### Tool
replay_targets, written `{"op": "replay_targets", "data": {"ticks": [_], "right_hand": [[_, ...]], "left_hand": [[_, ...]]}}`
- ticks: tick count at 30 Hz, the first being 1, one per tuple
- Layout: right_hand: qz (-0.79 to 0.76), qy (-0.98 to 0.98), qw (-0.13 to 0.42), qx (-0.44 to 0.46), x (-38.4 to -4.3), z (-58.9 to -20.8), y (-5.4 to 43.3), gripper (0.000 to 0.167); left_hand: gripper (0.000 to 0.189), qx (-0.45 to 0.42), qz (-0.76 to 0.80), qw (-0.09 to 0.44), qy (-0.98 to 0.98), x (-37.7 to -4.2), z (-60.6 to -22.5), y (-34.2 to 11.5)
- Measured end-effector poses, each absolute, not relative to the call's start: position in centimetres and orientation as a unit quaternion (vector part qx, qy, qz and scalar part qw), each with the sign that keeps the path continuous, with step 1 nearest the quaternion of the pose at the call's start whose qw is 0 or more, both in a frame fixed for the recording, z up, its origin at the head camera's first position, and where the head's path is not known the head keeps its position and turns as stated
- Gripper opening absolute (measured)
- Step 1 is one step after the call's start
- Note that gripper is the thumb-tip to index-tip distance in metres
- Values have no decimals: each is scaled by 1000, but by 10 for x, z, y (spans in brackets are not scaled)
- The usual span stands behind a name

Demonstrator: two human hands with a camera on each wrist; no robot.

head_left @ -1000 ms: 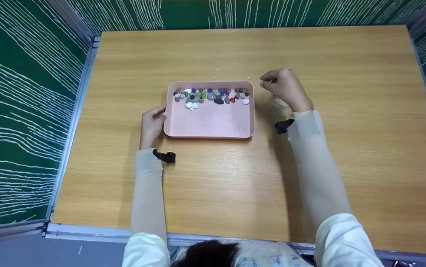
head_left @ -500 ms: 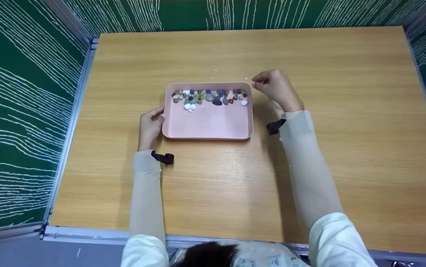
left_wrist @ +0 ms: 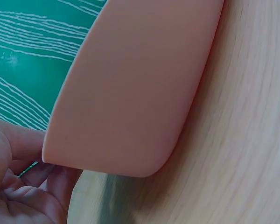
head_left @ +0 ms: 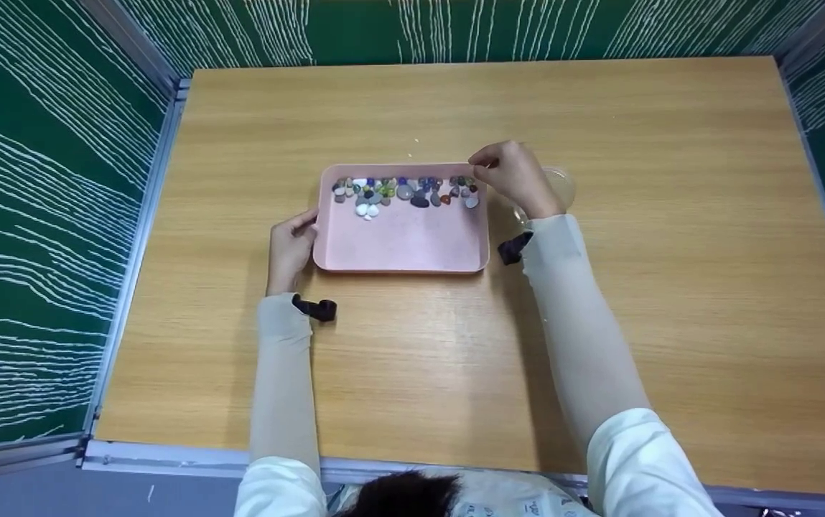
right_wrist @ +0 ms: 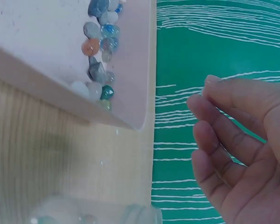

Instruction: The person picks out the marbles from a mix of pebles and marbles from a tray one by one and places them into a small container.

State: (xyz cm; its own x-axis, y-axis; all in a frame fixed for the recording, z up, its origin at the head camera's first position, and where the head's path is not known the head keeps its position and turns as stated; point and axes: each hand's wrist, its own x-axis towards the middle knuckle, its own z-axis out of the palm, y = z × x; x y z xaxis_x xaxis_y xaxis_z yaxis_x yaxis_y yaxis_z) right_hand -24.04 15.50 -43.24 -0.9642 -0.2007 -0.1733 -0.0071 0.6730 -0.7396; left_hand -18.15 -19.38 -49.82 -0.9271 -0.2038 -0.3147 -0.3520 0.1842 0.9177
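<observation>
A pink rectangular tray [head_left: 405,244] lies on the table, bearing small coloured stones and glass beads [head_left: 405,191] grouped along its far side. My left hand [head_left: 290,251] holds the tray's left side, with thumb and fingers at the rim [left_wrist: 49,161] in the left wrist view. Over the tray's far right corner, my right hand [head_left: 516,176] has thumb and forefinger nearly together. A tiny pale piece [right_wrist: 203,92] shows between those fingertips in the right wrist view; its kind is too small to make out. The other fingers are bent.
A clear jar [head_left: 561,187] stands right of the tray, partly hidden under my right hand and wrist; some stones show inside it in the right wrist view. Small white bits [head_left: 416,141] lie behind the tray. Green panels [head_left: 355,32] with white lines border the table.
My right hand has moved left, from beside the tray to over its far right corner, uncovering more of the clear jar. The left hand keeps its hold on the tray.
</observation>
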Motion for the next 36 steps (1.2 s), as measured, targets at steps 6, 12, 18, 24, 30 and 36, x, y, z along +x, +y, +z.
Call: {"op": "replay_targets", "data": {"ticks": [6,12,18,24,30,36], "right_hand": [[-401,905,121,-71,-244,-438,143,25],[-398,905,128,-76,-249,-440,134,25],[-392,906,144,-74,-253,-444,125,25],[-372,915,139,-71,-255,-450,116,22],[-350,924,133,-81,-258,-456,106,20],[-330,928,157,-67,-261,-460,101,21]], "left_hand": [[36,-160,612,35,773,-181,-503,-194],[37,-163,627,30,761,-182,-503,-193],[37,-179,635,42,750,-182,-503,-193],[37,-177,629,46,756,-182,-504,-194],[37,-165,621,36,766,-182,-503,-195],[37,-169,639,40,749,-181,-503,-194]]}}
